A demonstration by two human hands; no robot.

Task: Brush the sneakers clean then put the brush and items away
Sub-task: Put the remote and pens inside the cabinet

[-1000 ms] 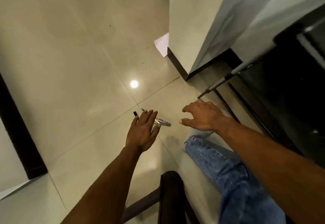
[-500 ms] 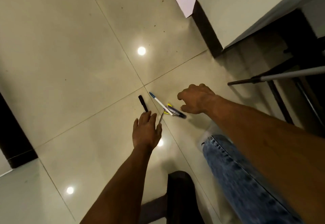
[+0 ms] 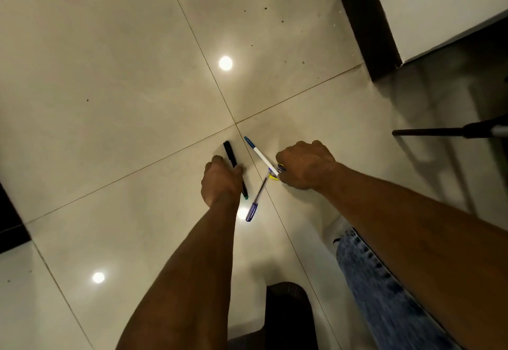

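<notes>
Both hands reach down to a glossy beige tiled floor [image 3: 110, 75], close to where 4 tiles meet.

The left hand [image 3: 221, 182] lies over a black pen [image 3: 230, 153], its fingers curled down on the barrel so that only the far end and a short greenish tip by the wrist show. The black pen's long axis runs from that near tip away and slightly left, nearly along the forearm.

The right hand [image 3: 305, 164] is bunched into a loose fist, fingers drawn together on a cluster of pen ends with a bit of yellow among them; exactly what is pinched there is hidden by the knuckles. From the fist a white pen with a blue cap [image 3: 259, 156] points away and to the left, cap end toward the tile junction. A clear pen with a purple cap [image 3: 255, 198] slants the other way, cap end nearest the person, between the 2 forearms. The 2 pens cross just beside the right fingers, forming a narrow V.

A denim-clad leg [image 3: 384, 294] sits under the right forearm, and a dark rod [image 3: 439, 132] juts in from the right edge.
</notes>
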